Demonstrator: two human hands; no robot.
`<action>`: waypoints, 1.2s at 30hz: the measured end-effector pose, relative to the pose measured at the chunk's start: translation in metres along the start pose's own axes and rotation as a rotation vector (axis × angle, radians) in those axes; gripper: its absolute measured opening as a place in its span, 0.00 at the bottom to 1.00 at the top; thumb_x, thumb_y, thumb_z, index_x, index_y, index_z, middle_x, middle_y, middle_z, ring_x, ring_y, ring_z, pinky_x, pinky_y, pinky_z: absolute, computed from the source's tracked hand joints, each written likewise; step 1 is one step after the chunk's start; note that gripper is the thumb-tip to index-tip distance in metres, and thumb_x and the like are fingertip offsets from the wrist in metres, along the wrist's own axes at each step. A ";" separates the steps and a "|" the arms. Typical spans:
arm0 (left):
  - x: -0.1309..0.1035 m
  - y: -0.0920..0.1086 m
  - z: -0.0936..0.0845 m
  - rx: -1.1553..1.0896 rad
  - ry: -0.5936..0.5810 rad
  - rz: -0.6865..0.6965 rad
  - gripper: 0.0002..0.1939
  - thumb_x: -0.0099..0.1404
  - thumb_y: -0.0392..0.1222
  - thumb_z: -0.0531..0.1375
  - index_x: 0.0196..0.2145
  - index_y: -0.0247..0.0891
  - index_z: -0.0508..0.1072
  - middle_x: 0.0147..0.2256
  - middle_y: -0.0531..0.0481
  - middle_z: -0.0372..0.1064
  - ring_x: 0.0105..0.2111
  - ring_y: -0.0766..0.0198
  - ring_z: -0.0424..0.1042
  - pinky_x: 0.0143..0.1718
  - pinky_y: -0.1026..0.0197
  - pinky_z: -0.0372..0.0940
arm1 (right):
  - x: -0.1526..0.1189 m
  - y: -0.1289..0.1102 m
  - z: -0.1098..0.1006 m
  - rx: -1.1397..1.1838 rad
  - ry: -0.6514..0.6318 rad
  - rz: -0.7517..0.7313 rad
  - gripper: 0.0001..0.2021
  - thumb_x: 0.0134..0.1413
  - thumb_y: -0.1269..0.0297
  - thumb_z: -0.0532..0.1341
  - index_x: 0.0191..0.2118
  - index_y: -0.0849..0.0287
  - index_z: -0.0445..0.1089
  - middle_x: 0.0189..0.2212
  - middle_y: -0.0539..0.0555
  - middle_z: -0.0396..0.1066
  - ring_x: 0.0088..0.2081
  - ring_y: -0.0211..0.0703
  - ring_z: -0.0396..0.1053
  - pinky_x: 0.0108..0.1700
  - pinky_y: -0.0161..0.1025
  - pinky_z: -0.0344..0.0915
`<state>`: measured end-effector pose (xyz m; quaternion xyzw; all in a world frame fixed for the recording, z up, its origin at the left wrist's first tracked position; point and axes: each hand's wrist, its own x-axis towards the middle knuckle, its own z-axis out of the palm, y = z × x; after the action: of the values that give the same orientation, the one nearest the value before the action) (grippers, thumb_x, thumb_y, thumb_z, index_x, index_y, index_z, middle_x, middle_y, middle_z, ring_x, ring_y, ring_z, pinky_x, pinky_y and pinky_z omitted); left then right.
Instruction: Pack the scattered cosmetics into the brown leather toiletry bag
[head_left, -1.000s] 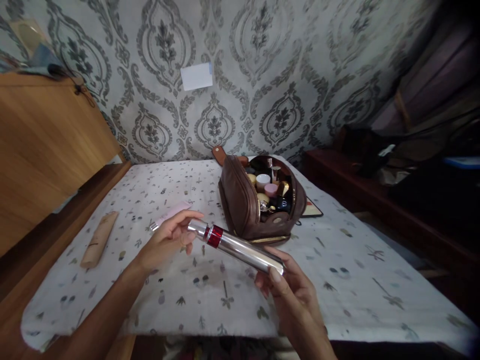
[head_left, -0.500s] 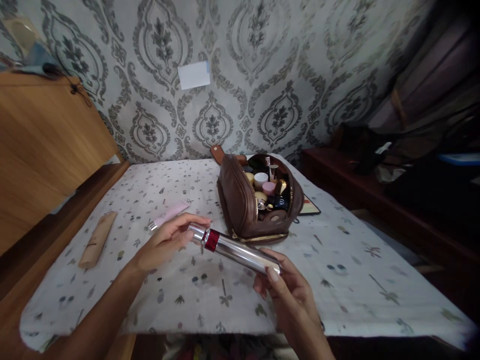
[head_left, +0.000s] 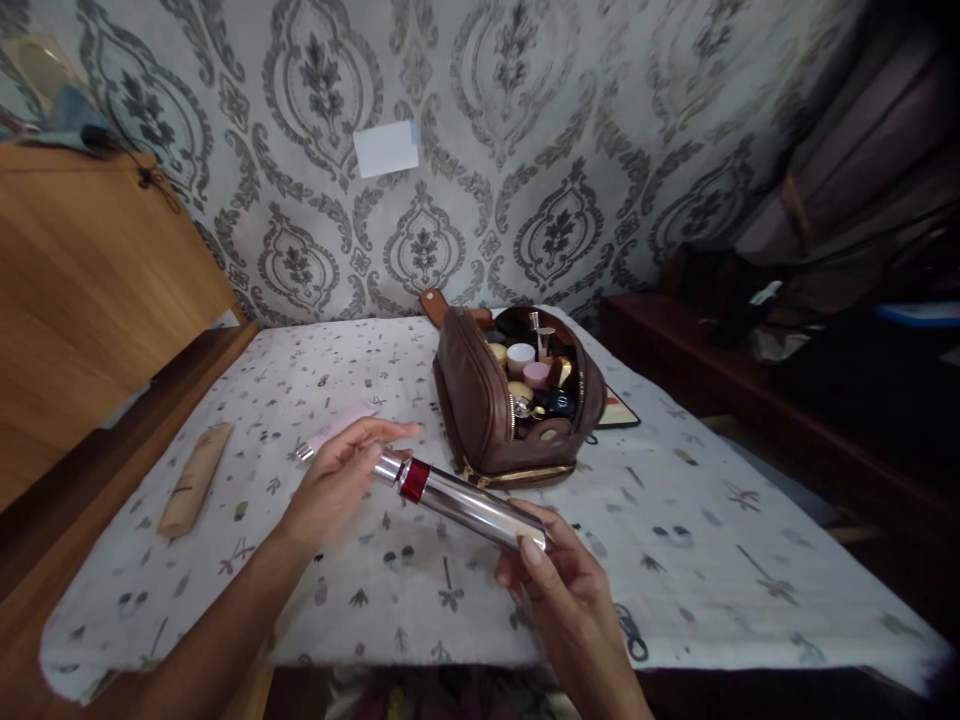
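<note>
A shiny silver cylindrical bottle point(head_left: 472, 508) with a red band slants above the cloth between my hands. My right hand point(head_left: 566, 575) is closed round its lower right end, thumb on top. At the upper left end, my left hand point(head_left: 341, 480) grips the narrower silver top between thumb and fingers, the index finger stretched out past it. Partly behind that hand lies a pink tube point(head_left: 334, 427) with a silver cap. Beyond the bottle stands a brown cosmetic bag point(head_left: 480, 400), unzipped, with several jars and small bottles inside.
A tan tube point(head_left: 196, 480) lies at the left on the patterned cloth point(head_left: 360, 630). A flat dark-edged item point(head_left: 621, 410) sticks out behind the bag. Wooden furniture point(head_left: 97, 290) borders the table at left, a wallpapered wall at the back, dark furniture point(head_left: 675, 350) at right.
Both hands and the bottle have shifted slightly left. The left hand's index finger now extends more, and the bag and tubes stay where they were.
</note>
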<state>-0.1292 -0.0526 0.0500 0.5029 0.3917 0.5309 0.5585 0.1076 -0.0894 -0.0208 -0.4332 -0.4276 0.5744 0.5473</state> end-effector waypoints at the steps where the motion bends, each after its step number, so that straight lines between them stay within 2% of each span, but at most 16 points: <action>1: 0.000 -0.001 0.003 -0.027 0.042 0.002 0.14 0.66 0.50 0.62 0.43 0.39 0.77 0.52 0.41 0.74 0.50 0.51 0.73 0.52 0.52 0.66 | 0.000 -0.001 0.001 0.000 -0.003 0.006 0.26 0.52 0.44 0.66 0.49 0.58 0.69 0.18 0.50 0.70 0.21 0.40 0.64 0.25 0.36 0.59; 4: 0.001 -0.004 0.009 -0.068 0.112 0.038 0.11 0.63 0.45 0.65 0.41 0.39 0.77 0.51 0.43 0.75 0.57 0.50 0.68 0.59 0.49 0.61 | -0.001 -0.002 0.002 -0.004 -0.014 0.026 0.26 0.52 0.44 0.66 0.50 0.58 0.69 0.18 0.51 0.71 0.21 0.40 0.64 0.24 0.35 0.58; 8: 0.002 -0.003 0.010 -0.105 0.089 0.100 0.13 0.60 0.37 0.65 0.44 0.42 0.76 0.58 0.46 0.69 0.66 0.51 0.54 0.62 0.50 0.58 | -0.001 0.002 0.002 0.021 -0.021 0.045 0.26 0.52 0.44 0.65 0.50 0.58 0.69 0.18 0.51 0.70 0.21 0.39 0.64 0.23 0.34 0.56; 11: 0.004 -0.001 0.011 -0.129 0.061 0.082 0.17 0.58 0.37 0.65 0.47 0.41 0.76 0.58 0.45 0.68 0.66 0.50 0.54 0.62 0.50 0.59 | -0.002 0.005 0.002 0.055 -0.018 0.029 0.26 0.53 0.44 0.66 0.50 0.57 0.69 0.18 0.50 0.70 0.21 0.39 0.64 0.23 0.34 0.57; 13: 0.004 -0.001 0.013 -0.118 0.066 0.042 0.15 0.60 0.41 0.64 0.46 0.40 0.75 0.56 0.44 0.69 0.64 0.50 0.57 0.60 0.51 0.60 | -0.003 0.007 0.001 0.075 -0.036 0.023 0.25 0.54 0.45 0.65 0.50 0.57 0.68 0.18 0.50 0.70 0.21 0.39 0.64 0.23 0.34 0.57; 15: 0.004 -0.003 0.014 -0.030 0.082 0.002 0.15 0.65 0.49 0.61 0.46 0.40 0.75 0.54 0.43 0.70 0.60 0.50 0.62 0.56 0.53 0.64 | -0.003 0.008 0.001 0.080 -0.058 0.029 0.24 0.55 0.46 0.65 0.51 0.57 0.68 0.19 0.50 0.70 0.21 0.39 0.63 0.23 0.34 0.58; 18: 0.001 -0.006 0.013 0.278 0.135 -0.017 0.25 0.70 0.62 0.50 0.50 0.41 0.72 0.46 0.44 0.72 0.46 0.55 0.71 0.42 0.58 0.67 | -0.003 0.008 -0.001 0.079 -0.033 0.012 0.25 0.54 0.46 0.65 0.51 0.57 0.67 0.19 0.50 0.70 0.21 0.39 0.63 0.23 0.34 0.57; 20: 0.000 -0.006 0.010 0.478 0.181 -0.010 0.28 0.69 0.65 0.47 0.51 0.42 0.71 0.35 0.49 0.70 0.33 0.60 0.69 0.33 0.61 0.64 | -0.002 0.006 -0.001 0.074 -0.005 0.001 0.26 0.53 0.45 0.66 0.50 0.57 0.68 0.18 0.50 0.70 0.20 0.39 0.63 0.23 0.33 0.57; 23: -0.002 0.000 0.005 0.595 0.131 -0.027 0.25 0.69 0.63 0.49 0.40 0.39 0.72 0.21 0.57 0.55 0.22 0.66 0.57 0.24 0.64 0.54 | -0.001 0.000 0.000 0.064 -0.001 0.012 0.27 0.50 0.44 0.67 0.49 0.58 0.69 0.18 0.50 0.70 0.20 0.38 0.63 0.23 0.33 0.57; 25: -0.004 0.009 0.001 0.592 0.042 -0.052 0.21 0.69 0.60 0.53 0.37 0.38 0.72 0.22 0.57 0.53 0.22 0.67 0.55 0.24 0.65 0.52 | -0.001 -0.004 0.001 0.074 0.002 0.022 0.27 0.49 0.44 0.67 0.48 0.59 0.69 0.18 0.51 0.70 0.20 0.38 0.63 0.23 0.33 0.57; 27: -0.005 0.019 -0.004 0.581 -0.059 -0.068 0.17 0.68 0.55 0.57 0.45 0.40 0.71 0.29 0.54 0.62 0.29 0.65 0.62 0.30 0.65 0.57 | 0.000 -0.006 0.002 0.094 0.009 0.027 0.27 0.49 0.44 0.68 0.48 0.59 0.69 0.18 0.51 0.70 0.21 0.37 0.62 0.24 0.32 0.57; 29: -0.007 0.027 -0.008 0.582 -0.158 -0.083 0.23 0.66 0.52 0.60 0.57 0.46 0.66 0.43 0.50 0.67 0.38 0.62 0.66 0.40 0.62 0.62 | 0.001 -0.007 0.003 0.121 0.019 0.022 0.26 0.50 0.44 0.68 0.47 0.59 0.69 0.18 0.51 0.70 0.21 0.37 0.62 0.24 0.32 0.57; 31: -0.007 0.030 -0.010 0.566 -0.198 -0.099 0.30 0.65 0.53 0.61 0.62 0.49 0.60 0.49 0.47 0.65 0.41 0.60 0.67 0.43 0.60 0.63 | 0.001 -0.006 0.002 0.130 0.020 0.019 0.26 0.50 0.45 0.68 0.48 0.59 0.68 0.18 0.50 0.70 0.21 0.37 0.62 0.24 0.31 0.57; 32: -0.007 0.029 -0.010 0.553 -0.184 -0.109 0.30 0.66 0.55 0.60 0.62 0.48 0.59 0.47 0.47 0.66 0.40 0.61 0.68 0.41 0.60 0.64 | 0.001 -0.005 0.002 0.127 0.019 0.018 0.26 0.50 0.45 0.68 0.48 0.60 0.68 0.18 0.50 0.70 0.21 0.37 0.63 0.24 0.31 0.57; 34: -0.005 0.025 -0.009 0.533 -0.127 -0.123 0.24 0.69 0.57 0.55 0.56 0.42 0.64 0.34 0.51 0.68 0.32 0.63 0.67 0.35 0.62 0.63 | 0.000 -0.005 0.001 0.107 0.014 0.019 0.27 0.50 0.45 0.68 0.49 0.60 0.68 0.18 0.51 0.70 0.22 0.37 0.63 0.24 0.32 0.57; 36: -0.004 0.022 -0.007 0.524 -0.094 -0.123 0.20 0.71 0.57 0.52 0.46 0.38 0.69 0.24 0.56 0.63 0.25 0.66 0.62 0.30 0.64 0.60 | 0.000 -0.005 0.000 0.095 0.015 0.020 0.27 0.51 0.46 0.67 0.49 0.60 0.68 0.18 0.50 0.70 0.22 0.37 0.63 0.25 0.32 0.57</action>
<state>-0.1406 -0.0566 0.0697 0.6295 0.5194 0.3525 0.4580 0.1094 -0.0891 -0.0158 -0.4152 -0.3914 0.5963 0.5647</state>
